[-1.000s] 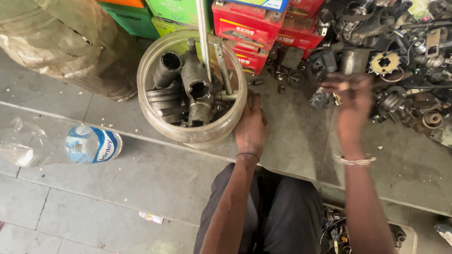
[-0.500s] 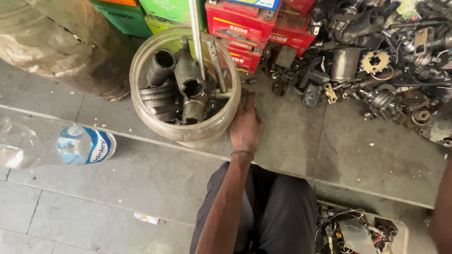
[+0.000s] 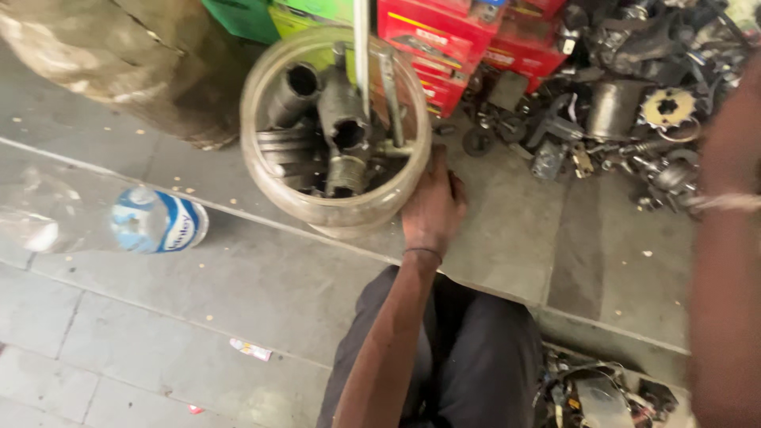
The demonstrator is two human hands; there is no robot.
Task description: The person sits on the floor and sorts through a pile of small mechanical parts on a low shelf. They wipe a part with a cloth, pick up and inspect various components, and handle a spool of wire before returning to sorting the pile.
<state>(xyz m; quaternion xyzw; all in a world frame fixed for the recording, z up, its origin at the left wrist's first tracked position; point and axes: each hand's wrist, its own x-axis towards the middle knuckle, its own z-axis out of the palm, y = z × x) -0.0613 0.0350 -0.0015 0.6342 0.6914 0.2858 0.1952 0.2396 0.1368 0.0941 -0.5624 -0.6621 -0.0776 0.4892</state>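
My left hand (image 3: 432, 208) rests on the grey stone floor, pressed against the right side of a clear round plastic jar (image 3: 277, 186). It holds nothing, and a thin band circles its wrist. Inside the jar stand several dark metal sockets and tubes (image 3: 342, 131), with a long metal rod (image 3: 362, 47) sticking up out of it. My right hand (image 3: 737, 119) is a dark blur at the right edge, above a bracelet (image 3: 725, 202); its fingers cannot be made out. It hovers by a heap of metal parts (image 3: 626, 103).
Red boxes (image 3: 444, 40) and green boxes (image 3: 261, 16) stand behind the jar. A plastic water bottle (image 3: 154, 220) lies at the left, and a wrinkled plastic sack (image 3: 119, 55) fills the top left. My dark trousers (image 3: 476, 357) are at the bottom, more scrap parts (image 3: 602, 392) beside them.
My right hand pulled back from the parts heap, left the picture, and is back as a blur at the right edge. My left hand stayed by the jar. The view came closer.
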